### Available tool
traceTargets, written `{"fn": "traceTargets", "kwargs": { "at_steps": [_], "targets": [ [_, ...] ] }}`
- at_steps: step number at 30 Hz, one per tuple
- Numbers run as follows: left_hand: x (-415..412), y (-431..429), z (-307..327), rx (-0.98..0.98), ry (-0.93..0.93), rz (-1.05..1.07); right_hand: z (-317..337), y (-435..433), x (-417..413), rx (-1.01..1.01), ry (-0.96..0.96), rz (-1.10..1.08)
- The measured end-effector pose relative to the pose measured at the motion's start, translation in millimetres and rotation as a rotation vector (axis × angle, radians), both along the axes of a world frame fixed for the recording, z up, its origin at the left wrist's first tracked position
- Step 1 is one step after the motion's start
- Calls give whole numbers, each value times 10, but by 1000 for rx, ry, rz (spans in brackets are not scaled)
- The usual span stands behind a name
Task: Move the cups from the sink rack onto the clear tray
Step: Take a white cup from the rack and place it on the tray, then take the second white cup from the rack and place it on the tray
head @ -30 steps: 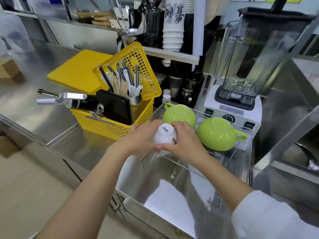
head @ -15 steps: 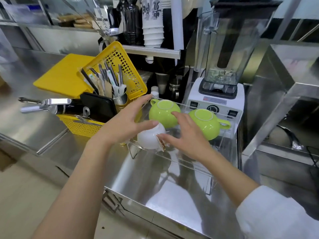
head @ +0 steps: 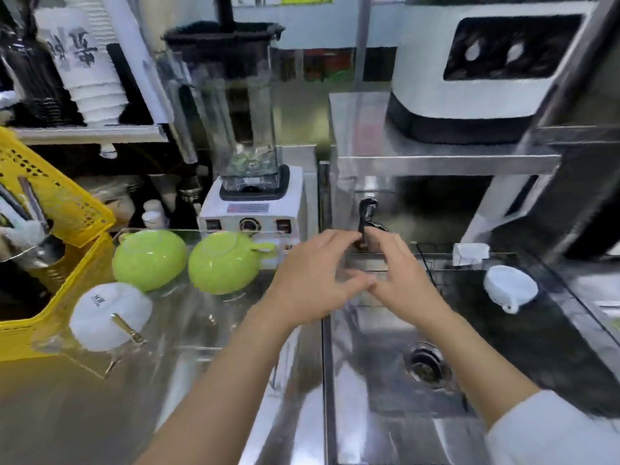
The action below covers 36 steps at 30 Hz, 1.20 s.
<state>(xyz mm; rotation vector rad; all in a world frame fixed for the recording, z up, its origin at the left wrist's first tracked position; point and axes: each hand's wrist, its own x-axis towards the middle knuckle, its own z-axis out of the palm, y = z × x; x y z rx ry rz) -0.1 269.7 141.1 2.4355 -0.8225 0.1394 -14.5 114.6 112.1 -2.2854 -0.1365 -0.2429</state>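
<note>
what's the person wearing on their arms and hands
Both hands are bare: no gloves, rings or watch show on the left hand or the right hand. The right arm has a white sleeve pushed up the forearm; the left forearm is uncovered as far as the frame shows.

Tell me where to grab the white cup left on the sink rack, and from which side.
Grip the white cup around its rounded body, coming down from above. It sits upside down on the sink rack, base up, and its small handle points toward the person, so the sides are clear. The right hand is probably the handier one.
</note>
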Motion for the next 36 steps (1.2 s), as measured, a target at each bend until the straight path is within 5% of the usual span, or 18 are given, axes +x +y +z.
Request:
{"fn": "traceTargets", "kwargs": {
  "at_steps": [8, 13, 17, 29, 36],
  "targets": [
    [197, -1650, -514, 43, 172, -137, -353, -1676, -278, -71, 163, -265],
    [273, -2446, -797, 38, 243, -166, -568, -2382, -397, 61, 244, -418],
    [373, -2930, -1020, -39, 491, -161, -1024, -2845, -253, 207, 337, -491],
    [824, -3656, -1843, -398, 1102, 272, -1467, -3076, 126, 651, 516, -613],
    [848, -3811, -1957, -575, 1271, 379, -1537, -3098, 215, 680, 515, -680]
  ]
}}
